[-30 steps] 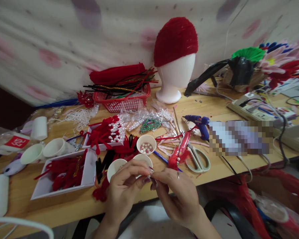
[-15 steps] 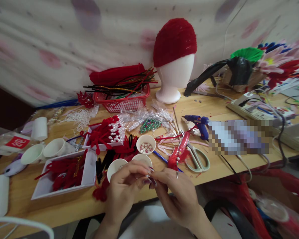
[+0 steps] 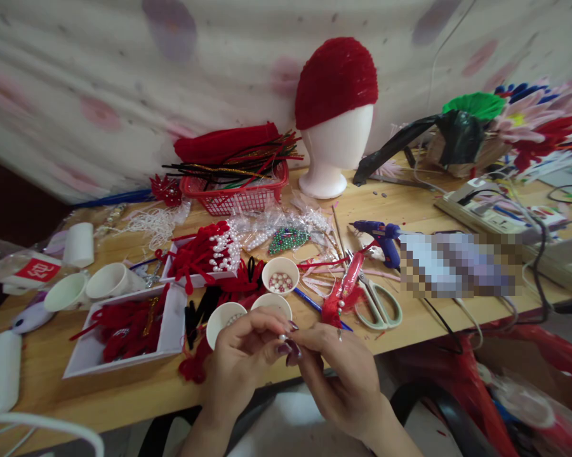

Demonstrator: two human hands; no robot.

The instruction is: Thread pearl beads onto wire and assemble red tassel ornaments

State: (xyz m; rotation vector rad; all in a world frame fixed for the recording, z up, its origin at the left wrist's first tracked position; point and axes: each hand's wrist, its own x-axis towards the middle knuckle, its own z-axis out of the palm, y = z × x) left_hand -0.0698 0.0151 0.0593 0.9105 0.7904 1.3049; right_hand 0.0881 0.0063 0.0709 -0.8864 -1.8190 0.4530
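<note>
My left hand point(image 3: 240, 362) and my right hand point(image 3: 345, 374) meet at the table's front edge, fingertips pinched together around a tiny pale bead point(image 3: 282, 337) that I can barely make out. Just beyond the fingers stand two small white cups point(image 3: 225, 316), and a third cup with pearl beads point(image 3: 280, 277) sits behind them. A red fuzzy ornament point(image 3: 343, 295) lies to the right of the cups, next to scissors point(image 3: 378, 304).
White trays of red pipe-cleaner pieces point(image 3: 128, 327) sit at the left. A red basket point(image 3: 235, 193) and a foam head with a red cap point(image 3: 336, 114) stand at the back. A blue glue gun point(image 3: 378, 231), cables and power strips point(image 3: 495, 212) lie at the right.
The hands stay pinched together in nearly the same place; the fingers shift only slightly. The view has drifted a little.
</note>
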